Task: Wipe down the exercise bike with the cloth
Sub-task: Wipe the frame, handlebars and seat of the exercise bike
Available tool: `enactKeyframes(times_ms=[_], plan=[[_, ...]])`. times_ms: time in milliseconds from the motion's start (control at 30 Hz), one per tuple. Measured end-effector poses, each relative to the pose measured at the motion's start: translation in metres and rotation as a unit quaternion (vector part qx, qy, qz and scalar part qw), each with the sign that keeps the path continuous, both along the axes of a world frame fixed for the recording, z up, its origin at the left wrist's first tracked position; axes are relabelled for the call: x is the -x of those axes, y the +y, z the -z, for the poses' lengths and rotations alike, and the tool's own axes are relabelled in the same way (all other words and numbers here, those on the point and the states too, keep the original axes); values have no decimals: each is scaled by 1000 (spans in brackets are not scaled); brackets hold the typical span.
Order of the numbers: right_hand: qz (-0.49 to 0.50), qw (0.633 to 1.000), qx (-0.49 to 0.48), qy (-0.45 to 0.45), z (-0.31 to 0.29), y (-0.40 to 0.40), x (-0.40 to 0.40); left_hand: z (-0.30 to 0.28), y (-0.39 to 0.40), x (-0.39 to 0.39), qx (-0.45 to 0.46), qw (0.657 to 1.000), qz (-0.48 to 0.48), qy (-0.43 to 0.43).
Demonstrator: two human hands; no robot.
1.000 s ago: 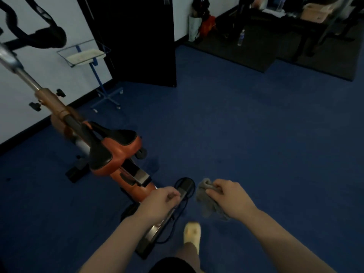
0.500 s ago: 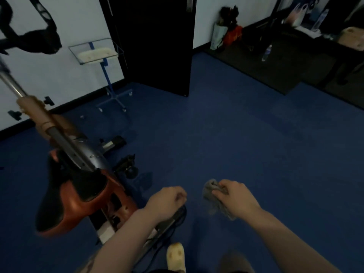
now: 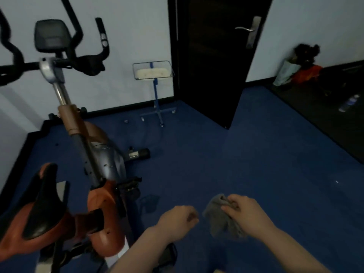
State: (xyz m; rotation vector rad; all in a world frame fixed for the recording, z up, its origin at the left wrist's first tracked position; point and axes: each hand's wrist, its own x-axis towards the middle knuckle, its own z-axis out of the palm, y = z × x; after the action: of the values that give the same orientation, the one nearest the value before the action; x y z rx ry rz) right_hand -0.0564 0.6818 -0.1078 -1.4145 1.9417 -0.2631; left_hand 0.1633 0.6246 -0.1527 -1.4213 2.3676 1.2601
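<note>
My right hand (image 3: 246,213) pinches soft, light grey cloth (image 3: 220,219), bunch it to wipe | left hand (image 3: 177,219) fisted, empty | orange-and-black exercise bike (image 3: 98,198) rigid, untouched.

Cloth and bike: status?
Right hand grips grey cloth, off the bike. Left hand fisted, holding nothing. Exercise bike to the left, untouched. Nothing between hands and bike.

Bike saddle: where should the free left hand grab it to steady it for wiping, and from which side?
Probably the saddle's narrow nose, which points up and away from the person. Come in from above with the left hand, fingers wrapping the taper; the wide rear looks too broad to wrap. The right hand holds the cloth.
</note>
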Motion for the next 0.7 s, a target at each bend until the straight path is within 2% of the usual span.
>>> enactKeyframes(times_ms=[100, 167, 400, 600, 700], plan=[[-31, 999, 9, 33, -8, -38, 30, -13, -12, 33, 16, 997, -61, 43], [-63, 998, -1, 24, -6, -59, 32, -18, -16, 31, 1, 992, -108, 59], [-169, 985, -5, -43, 2, -159, 2, 2, -63, -35, -23, 963, -268, -7], [-211, 977, -6, -42, 2, -276, -20, 13, -156, -34, -40, 956, -291, 19], [-219, 975, -5, -36, -7, -335, -34, -1, -208, -47, -8, 949, -314, 38]])
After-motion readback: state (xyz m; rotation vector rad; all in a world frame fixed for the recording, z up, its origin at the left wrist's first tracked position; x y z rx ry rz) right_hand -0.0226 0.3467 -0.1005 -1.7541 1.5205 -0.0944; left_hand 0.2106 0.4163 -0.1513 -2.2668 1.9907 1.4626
